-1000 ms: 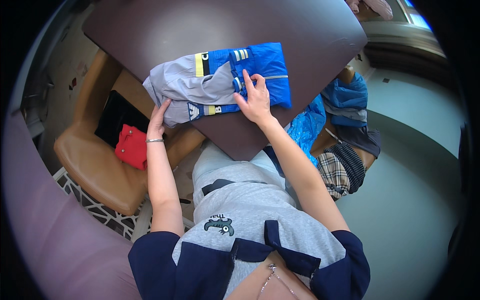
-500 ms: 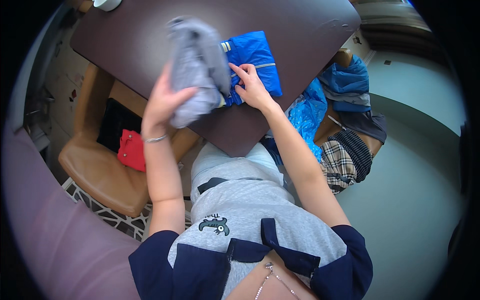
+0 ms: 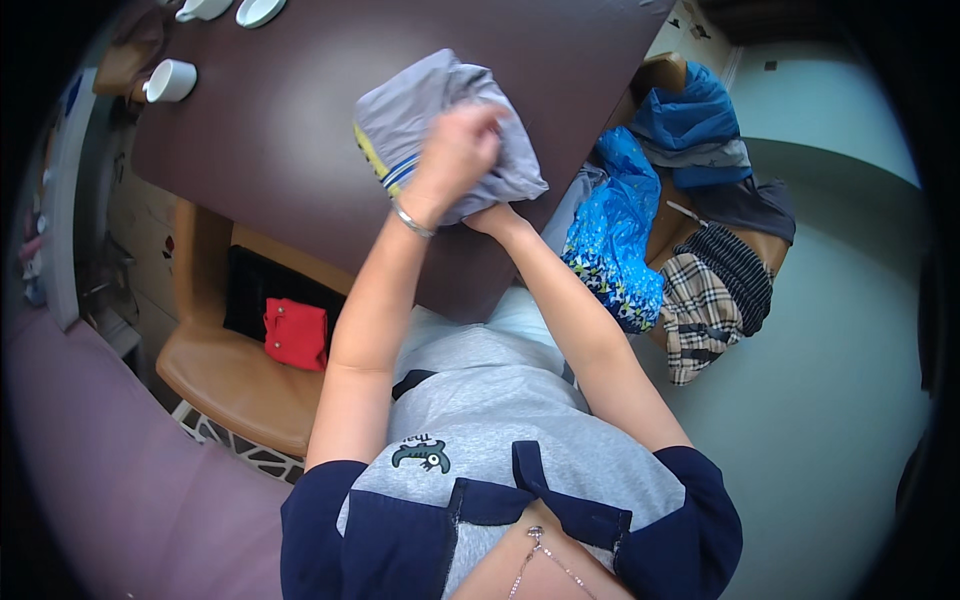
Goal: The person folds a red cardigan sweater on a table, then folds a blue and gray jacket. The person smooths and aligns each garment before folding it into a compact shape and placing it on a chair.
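A bundled grey garment (image 3: 400,105) with a yellow edge and blue-and-white stripes on its left side lies on the dark brown table (image 3: 270,130) near its front corner. Over the top of the bundle is my left hand (image 3: 462,155), with a silver bracelet at the wrist. Its fingers are curled but smeared by motion. My right hand (image 3: 490,217) reaches under the garment's near edge. The cloth hides its fingers, so I cannot see how they grip. None of the plain blue fabric shows now.
White cups (image 3: 170,81) and a white dish (image 3: 260,11) stand at the far left. A tan chair (image 3: 235,385) at left holds a red folded item (image 3: 296,333) and something black. On the right chair are a blue patterned garment (image 3: 618,230), plaid cloth (image 3: 700,315) and other clothes.
The grey cloth, lifted in my left hand before, now lies over where the blue fabric was. My left hand moved right onto it. My right hand went from atop the blue fabric to beneath the bundle.
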Motion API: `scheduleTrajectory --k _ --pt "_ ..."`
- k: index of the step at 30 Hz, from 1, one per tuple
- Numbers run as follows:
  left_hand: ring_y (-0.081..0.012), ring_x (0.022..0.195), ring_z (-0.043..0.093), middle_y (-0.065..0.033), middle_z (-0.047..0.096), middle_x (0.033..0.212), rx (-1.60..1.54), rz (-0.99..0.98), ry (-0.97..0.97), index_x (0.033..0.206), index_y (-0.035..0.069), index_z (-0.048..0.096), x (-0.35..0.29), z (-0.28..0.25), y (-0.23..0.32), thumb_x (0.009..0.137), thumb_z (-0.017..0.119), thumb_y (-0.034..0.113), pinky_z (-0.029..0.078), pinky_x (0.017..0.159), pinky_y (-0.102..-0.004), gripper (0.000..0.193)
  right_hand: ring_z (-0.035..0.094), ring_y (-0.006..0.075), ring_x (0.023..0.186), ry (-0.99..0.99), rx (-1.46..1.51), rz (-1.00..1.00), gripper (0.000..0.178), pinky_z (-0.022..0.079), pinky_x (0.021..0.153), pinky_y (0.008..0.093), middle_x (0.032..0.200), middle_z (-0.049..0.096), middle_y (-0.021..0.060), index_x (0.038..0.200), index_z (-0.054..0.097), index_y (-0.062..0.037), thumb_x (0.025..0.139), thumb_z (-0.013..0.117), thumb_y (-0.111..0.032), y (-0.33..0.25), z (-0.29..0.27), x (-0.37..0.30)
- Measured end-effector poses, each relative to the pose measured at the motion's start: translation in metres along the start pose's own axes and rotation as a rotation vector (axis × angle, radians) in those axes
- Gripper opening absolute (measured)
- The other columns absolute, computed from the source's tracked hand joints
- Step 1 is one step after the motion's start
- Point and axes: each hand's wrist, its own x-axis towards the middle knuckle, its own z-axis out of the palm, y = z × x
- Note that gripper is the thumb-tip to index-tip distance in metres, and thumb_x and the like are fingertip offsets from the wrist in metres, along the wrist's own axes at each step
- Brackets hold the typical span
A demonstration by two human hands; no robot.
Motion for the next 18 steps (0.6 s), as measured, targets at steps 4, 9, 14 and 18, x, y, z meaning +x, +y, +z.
scheduleTrajectory --k 4,9,14,18 --pt "-0.0326 0.125 0.036 -0.0135 0.041 0.135 0.693 0.256 0.237 0.124 0.018 0.054 0.02 -0.02 -0.022 0.076 0.063 0.023 0.03 0.099 -0.0489 0.049 0.026 0.0306 0.133 -0.128 0.31 0.353 0.056 0.017 0.111 0.0401 0.142 0.032 0.0138 0.136 0.035 -0.0111 0.085 0.054 -0.026 -0.014 0.001 0.0" --pt "-0.0331 0.133 0.025 -0.0132 0.029 0.145 0.887 0.181 0.142 0.134 0.023 0.043 0.028 0.016 -0.057 0.08 0.054 0.053 0.019 0.102 -0.0588 0.063 0.028 0.0316 0.132 -0.111 0.106 0.162 0.055 0.022 0.109 0.0425 0.141 0.034 0.0141 0.135 0.038 -0.0115 0.084 0.055 -0.026 -0.006 0.017 -0.004" --pt "-0.034 0.132 0.027 -0.0144 0.031 0.144 0.972 0.062 0.111 0.134 0.023 0.044 0.044 0.034 -0.068 0.083 0.048 0.056 0.018 0.102 -0.059 0.061 0.039 0.0331 0.123 -0.076 0.147 0.306 0.047 0.028 0.104 0.0447 0.128 0.047 0.0141 0.123 0.05 -0.0106 0.08 0.057 -0.027 -0.026 0.007 0.016" --pt "-0.0358 0.123 0.035 -0.0208 0.042 0.129 0.516 0.24 0.408 0.126 0.01 0.049 0.041 -0.004 -0.049 0.08 0.061 0.039 0.028 0.099 -0.0482 0.055 0.04 0.032 0.122 0.063 0.008 0.194 0.05 0.029 0.103 0.0438 0.125 0.049 0.0159 0.124 0.048 -0.0048 0.08 0.056 -0.028 -0.041 -0.002 0.044"
